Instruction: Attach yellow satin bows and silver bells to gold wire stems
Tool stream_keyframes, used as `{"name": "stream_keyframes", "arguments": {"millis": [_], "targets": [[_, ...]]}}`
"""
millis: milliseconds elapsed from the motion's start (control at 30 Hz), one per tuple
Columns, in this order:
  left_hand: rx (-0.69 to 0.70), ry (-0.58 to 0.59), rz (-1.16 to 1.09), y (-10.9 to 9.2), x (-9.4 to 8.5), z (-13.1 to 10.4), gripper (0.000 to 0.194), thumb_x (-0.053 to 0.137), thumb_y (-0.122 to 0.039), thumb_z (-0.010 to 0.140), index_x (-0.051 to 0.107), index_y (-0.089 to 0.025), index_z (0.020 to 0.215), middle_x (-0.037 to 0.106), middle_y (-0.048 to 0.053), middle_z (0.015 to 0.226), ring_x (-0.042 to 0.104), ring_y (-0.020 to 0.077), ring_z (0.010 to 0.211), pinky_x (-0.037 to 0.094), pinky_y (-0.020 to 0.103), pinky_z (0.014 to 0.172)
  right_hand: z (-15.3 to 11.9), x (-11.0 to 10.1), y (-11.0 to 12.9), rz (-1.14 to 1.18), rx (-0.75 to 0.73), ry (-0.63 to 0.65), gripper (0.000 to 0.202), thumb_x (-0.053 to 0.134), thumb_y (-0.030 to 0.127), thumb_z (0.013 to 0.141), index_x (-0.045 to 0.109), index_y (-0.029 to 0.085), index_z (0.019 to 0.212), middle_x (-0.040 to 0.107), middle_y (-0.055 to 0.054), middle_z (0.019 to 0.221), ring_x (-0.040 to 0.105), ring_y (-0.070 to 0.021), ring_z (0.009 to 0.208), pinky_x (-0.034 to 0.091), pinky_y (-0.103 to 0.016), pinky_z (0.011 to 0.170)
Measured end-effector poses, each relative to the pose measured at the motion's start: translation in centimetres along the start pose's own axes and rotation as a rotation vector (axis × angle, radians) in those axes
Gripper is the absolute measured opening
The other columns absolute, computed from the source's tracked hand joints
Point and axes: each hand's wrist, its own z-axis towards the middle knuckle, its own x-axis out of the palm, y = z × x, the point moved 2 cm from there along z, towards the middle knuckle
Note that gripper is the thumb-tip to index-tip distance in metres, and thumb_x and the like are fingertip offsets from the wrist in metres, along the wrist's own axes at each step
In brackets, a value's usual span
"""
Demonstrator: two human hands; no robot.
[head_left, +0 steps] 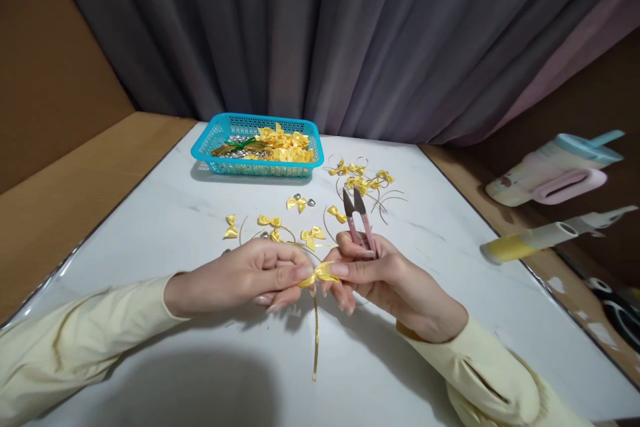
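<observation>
A white marbled tabletop (440, 220) carries a blue basket (250, 168), scattered yellow bows (313, 237), thin curled cords (241, 228) and silvery beads (311, 202).

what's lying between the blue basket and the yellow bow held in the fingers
In the head view, loose yellow bows, silver pieces and thin gold cord lie on the white tabletop between the blue basket and the held bow.

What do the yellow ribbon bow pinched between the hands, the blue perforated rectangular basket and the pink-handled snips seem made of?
Yellow ribbon bow: probably satin fabric; glossy sheen along its folds.
Blue perforated rectangular basket: likely moulded plastic, smooth, with regular holes.
Pink-handled snips: dark, dull, pointed blades, apparently metal; handle material unclear.
</observation>
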Motion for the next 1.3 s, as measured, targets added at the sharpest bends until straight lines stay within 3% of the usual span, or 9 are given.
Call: {"name": "stream_keyframes", "arguments": {"millis": [167, 333, 400, 500, 633, 767, 900, 1067, 1300], "targets": [[-0.007, 0.000, -0.105, 0.1, 0.1, 0.1, 0.024, 0.046, -0.033, 0.092, 0.054, -0.014, 0.080, 0.042, -0.006, 0.052, 0.028, 0.0056, 0.045, 0.020, 0.020, 0.044, 0.2, -0.1, 0.1, -0.156, -0.034, -0.054, 0.045, 0.067, 0.021, 0.072, 0.024, 0.021, 0.059, 0.062, 0.001, 0.057, 0.058, -0.0100, 0.046, 0.044, -0.021, 0.049], [-0.029, -0.085, -0.346, 0.4, 0.2, 0.2, 0.023, 0.047, -0.026, 0.092, 0.049, -0.014, 0.073, 0.033, -0.008, 0.050, 0.019, 0.0059, 0.046, 0.017, 0.020, 0.045, -0.2, -0.8, 1.1, -0.711, -0.366, -0.485, 0.044, 0.057, 0.037, 0.082, 0.024, 0.022, 0.057, 0.036, 0.008, 0.046, 0.035, -0.0054, 0.041, 0.031, -0.020, 0.042], [-0.040, -0.106, -0.412, 0.5, 0.1, 0.3, 0.024, 0.049, -0.025, 0.091, 0.046, -0.014, 0.070, 0.030, -0.008, 0.049, 0.017, 0.0059, 0.046, 0.016, 0.020, 0.045, -0.8, -0.9, 1.5, -0.892, -0.522, -0.577, 0.046, 0.054, 0.038, 0.084, 0.022, 0.022, 0.057, 0.024, 0.009, 0.049, 0.025, -0.0054, 0.044, 0.025, -0.020, 0.041], [-0.043, -0.139, -0.461, 0.5, 0.0, 0.3, 0.021, 0.050, -0.023, 0.090, 0.047, -0.013, 0.072, 0.029, -0.008, 0.050, 0.016, 0.0056, 0.046, 0.015, 0.020, 0.044, -1.7, -0.6, 1.5, -1.122, -0.690, -0.517, 0.042, 0.044, 0.041, 0.089, 0.022, 0.022, 0.059, 0.020, 0.008, 0.053, 0.019, -0.0065, 0.046, 0.021, -0.021, 0.039], [-0.015, -0.167, -0.515, 0.4, 0.0, 0.4, 0.016, 0.050, -0.019, 0.089, 0.050, -0.012, 0.074, 0.030, -0.008, 0.051, 0.016, 0.0048, 0.046, 0.016, 0.018, 0.045, -2.4, -0.7, 0.8, -1.359, -0.775, -0.461, 0.036, 0.029, 0.038, 0.096, 0.026, 0.022, 0.064, 0.023, 0.008, 0.050, 0.021, -0.0061, 0.040, 0.021, -0.019, 0.036], [0.026, -0.154, -0.573, 0.3, -0.1, 0.3, 0.015, 0.052, -0.017, 0.087, 0.050, -0.011, 0.073, 0.031, -0.008, 0.050, 0.017, 0.0043, 0.046, 0.016, 0.017, 0.044, -2.2, -1.7, -0.1, -1.620, -0.985, -0.471, 0.030, 0.035, 0.036, 0.095, 0.038, 0.020, 0.070, 0.032, 0.009, 0.047, 0.028, -0.0061, 0.037, 0.026, -0.018, 0.039], [0.048, -0.133, -0.615, 0.2, -0.1, 0.2, 0.015, 0.053, -0.017, 0.086, 0.050, -0.011, 0.073, 0.032, -0.008, 0.049, 0.016, 0.0039, 0.045, 0.016, 0.016, 0.043, -1.7, -2.7, -1.0, -1.687, -1.152, -0.478, 0.027, 0.043, 0.037, 0.093, 0.045, 0.018, 0.074, 0.035, 0.008, 0.045, 0.032, -0.0065, 0.037, 0.027, -0.018, 0.041], [0.051, -0.150, -0.603, 0.3, 0.0, 0.1, 0.016, 0.054, -0.020, 0.086, 0.050, -0.012, 0.073, 0.032, -0.008, 0.051, 0.017, 0.0039, 0.045, 0.016, 0.017, 0.044, -1.4, -2.4, -1.9, -1.676, -1.183, -0.526, 0.028, 0.050, 0.036, 0.090, 0.045, 0.019, 0.069, 0.035, 0.008, 0.045, 0.032, -0.0071, 0.039, 0.028, -0.019, 0.042], [0.056, -0.142, -0.574, 0.3, 0.1, 0.3, 0.016, 0.054, -0.021, 0.086, 0.050, -0.012, 0.074, 0.032, -0.008, 0.050, 0.016, 0.0047, 0.046, 0.015, 0.018, 0.045, -1.2, -1.2, -2.0, -1.614, -1.095, -0.558, 0.033, 0.045, 0.037, 0.092, 0.044, 0.019, 0.064, 0.032, 0.008, 0.043, 0.028, -0.0069, 0.038, 0.026, -0.019, 0.039]]}}
